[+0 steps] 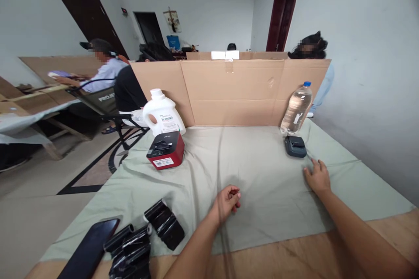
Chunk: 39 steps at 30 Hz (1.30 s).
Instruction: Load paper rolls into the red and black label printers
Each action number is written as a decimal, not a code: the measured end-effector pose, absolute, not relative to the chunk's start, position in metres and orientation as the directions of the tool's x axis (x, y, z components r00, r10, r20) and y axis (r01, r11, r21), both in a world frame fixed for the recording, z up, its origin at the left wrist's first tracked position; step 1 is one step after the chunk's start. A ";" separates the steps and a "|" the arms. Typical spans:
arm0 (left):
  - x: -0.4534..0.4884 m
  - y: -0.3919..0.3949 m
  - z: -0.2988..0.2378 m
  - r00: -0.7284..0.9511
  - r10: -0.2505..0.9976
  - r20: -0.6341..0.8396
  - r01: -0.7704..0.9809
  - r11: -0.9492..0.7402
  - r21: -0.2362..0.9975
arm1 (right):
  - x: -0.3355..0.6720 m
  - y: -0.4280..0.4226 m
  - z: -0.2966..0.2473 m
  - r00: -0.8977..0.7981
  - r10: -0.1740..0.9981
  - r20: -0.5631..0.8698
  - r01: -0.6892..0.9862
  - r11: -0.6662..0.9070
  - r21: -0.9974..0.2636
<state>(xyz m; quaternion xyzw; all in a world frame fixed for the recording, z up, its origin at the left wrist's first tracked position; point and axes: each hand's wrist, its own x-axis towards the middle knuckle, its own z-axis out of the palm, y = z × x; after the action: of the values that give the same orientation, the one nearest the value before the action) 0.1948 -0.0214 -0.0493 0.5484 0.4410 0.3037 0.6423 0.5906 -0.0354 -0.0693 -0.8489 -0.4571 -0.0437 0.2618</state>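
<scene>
Over the middle of the cloth-covered table, my left hand (pixel 228 200) has its fingers curled in toward the thumb, and nothing shows in them. My right hand (pixel 319 178) reaches forward on the right with its fingers apart, holding nothing. Just beyond its fingertips, not touching them, lies a small dark box-shaped device (pixel 295 146), perhaps a portable printer. Behind that device a large clear plastic bottle (pixel 296 111) with a blue cap stands against the cardboard. Farther left sits a red and black boxy device (pixel 166 150) with a white label, in front of a white handled jug (pixel 163 113).
Several black rolls in shiny wrap (pixel 132 250) and a similar black bundle (pixel 165 224) lie at the front left, beside a flat black phone-like slab (pixel 90 248). A cardboard screen (pixel 232 96) closes off the far edge. Other people sit beyond it and to the left.
</scene>
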 end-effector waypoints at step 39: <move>0.038 0.156 0.097 -0.421 0.892 -0.166 0.806 0.452 0.382 | 0.543 -0.161 -0.102 0.529 0.828 0.186 0.846 -0.531 -0.042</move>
<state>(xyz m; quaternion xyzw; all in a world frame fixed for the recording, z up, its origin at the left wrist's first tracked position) 0.0384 0.1556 0.0969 0.5088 0.8340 0.1229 0.1743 0.5430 -0.1609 -0.1019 -0.8720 -0.4801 -0.0718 0.0635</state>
